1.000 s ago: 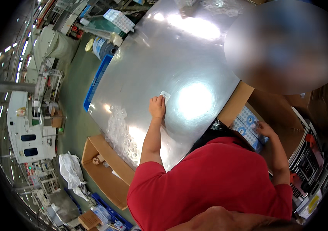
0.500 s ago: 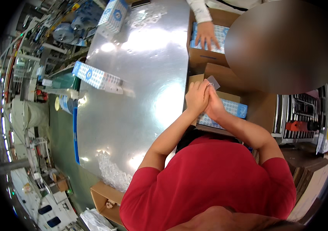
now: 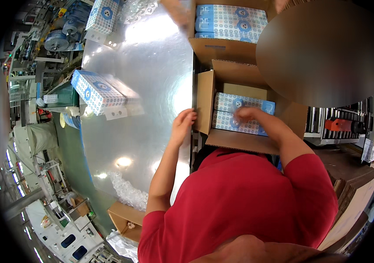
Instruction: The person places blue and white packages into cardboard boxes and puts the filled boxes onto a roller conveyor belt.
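An open cardboard box stands in front of me at the right side of the metal table. Inside lie blue-and-white patterned cartons side by side. My right hand reaches in over them, its fingers closed and a little blurred on a small clear plastic piece. My left hand hovers at the table's edge beside the box's left flap. Its fingers are loosely bent and slightly apart, with nothing visible in them.
Patterned cartons lie at the left of the metal table. Clear plastic pieces are heaped at its near edge. Beyond my box, another box holds more cartons, and a co-worker's blurred hand is beside it. A roller conveyor stands right.
My hands were together above the box with a clear plastic piece. They have parted: the right went down into the box, the left towards the table. The co-worker's hand has left the far cartons.
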A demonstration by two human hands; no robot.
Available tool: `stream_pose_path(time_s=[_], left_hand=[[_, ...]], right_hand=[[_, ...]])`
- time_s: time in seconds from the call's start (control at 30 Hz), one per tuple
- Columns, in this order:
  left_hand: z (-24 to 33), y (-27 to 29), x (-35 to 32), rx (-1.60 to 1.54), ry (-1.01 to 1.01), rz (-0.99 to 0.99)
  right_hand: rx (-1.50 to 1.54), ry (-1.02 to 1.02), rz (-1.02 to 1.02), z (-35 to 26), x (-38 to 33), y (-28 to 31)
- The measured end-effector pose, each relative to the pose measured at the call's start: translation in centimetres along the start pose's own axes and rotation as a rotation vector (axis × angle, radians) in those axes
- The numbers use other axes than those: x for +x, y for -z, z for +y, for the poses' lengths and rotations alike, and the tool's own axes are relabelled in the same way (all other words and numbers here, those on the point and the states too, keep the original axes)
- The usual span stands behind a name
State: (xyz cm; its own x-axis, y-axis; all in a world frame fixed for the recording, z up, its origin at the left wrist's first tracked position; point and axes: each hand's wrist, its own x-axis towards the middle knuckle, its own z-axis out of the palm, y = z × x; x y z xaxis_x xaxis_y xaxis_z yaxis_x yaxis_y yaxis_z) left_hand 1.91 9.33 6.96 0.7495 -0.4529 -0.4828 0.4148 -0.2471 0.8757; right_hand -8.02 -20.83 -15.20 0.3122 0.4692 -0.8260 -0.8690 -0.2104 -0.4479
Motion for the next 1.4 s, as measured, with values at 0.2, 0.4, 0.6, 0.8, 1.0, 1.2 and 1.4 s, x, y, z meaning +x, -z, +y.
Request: stream_pose_path(time_s=[0.2, 0.4, 0.6, 0.8, 1.0, 1.2, 1.4], left_hand=[[-0.4, 10.7, -4.2, 0.344, -0.298, 0.477], [9.6, 29.4, 0.1, 1.112, -0.632, 0.957], [7.9, 40.5, 7.9, 0.865, 0.052, 1.032], [12.3, 29.9, 8.9, 0.768, -0.092, 0.751], [9.5, 16.0, 1.7, 1.023, -0.382, 0.157], [11.5, 20.7, 4.6, 1.004, -0.681, 0.465], [13.8, 36.3, 12.8, 1.127, -0.272, 1.079]], right_hand=[[-0.642, 0.282, 1.016, -0.3, 0.2, -2.2], [-0.807, -0.061, 0.648, -4.0, -7.2, 1.4], [-0.596, 0.347, 0.717, -8.1, -11.9, -1.3], [-0.598, 0.708, 0.714, -17.3, -16.1, -9.6], [-1.325, 1.079, 0.857, -30.5, -15.4, -17.5], [-1.565, 1.033, 0.67, -31.3, -11.7, -17.9], [-1.534, 1.073, 0.653, -31.8, -11.8, -18.8]])
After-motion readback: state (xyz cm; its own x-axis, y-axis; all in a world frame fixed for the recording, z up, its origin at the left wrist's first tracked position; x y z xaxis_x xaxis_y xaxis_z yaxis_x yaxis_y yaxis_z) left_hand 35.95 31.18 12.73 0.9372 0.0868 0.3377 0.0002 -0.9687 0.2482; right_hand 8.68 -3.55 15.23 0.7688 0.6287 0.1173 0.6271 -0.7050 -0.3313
